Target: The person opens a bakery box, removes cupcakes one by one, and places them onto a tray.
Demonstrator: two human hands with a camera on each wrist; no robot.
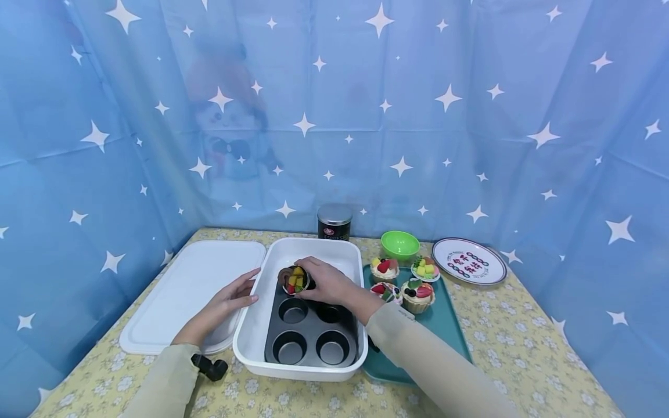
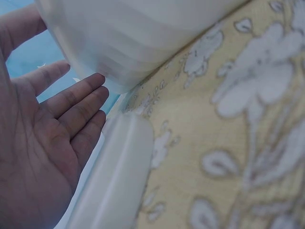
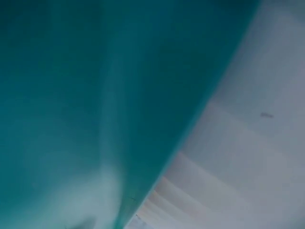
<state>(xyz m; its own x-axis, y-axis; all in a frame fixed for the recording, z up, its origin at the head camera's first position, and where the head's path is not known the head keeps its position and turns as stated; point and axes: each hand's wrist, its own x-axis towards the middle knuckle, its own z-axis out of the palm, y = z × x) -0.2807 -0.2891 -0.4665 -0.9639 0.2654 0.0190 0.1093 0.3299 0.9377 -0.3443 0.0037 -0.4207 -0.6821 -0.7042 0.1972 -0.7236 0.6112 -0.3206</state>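
In the head view my right hand grips a fruit tart topped with yellow and red pieces, at the far-left cup of a dark muffin tin. Whether the tart rests in that cup I cannot tell. The tin lies inside a white plastic bin, and its nearer cups hold nothing. My left hand is at the bin's left wall, fingers fairly straight, thumb near the rim. The left wrist view shows its fingertips by the bin's outer wall. My right hand is out of the right wrist view.
A white lid lies left of the bin. On the right, a teal tray bears several fruit tarts. Behind stand a dark tin canister, a green bowl and a patterned plate. A blue curtain hangs behind.
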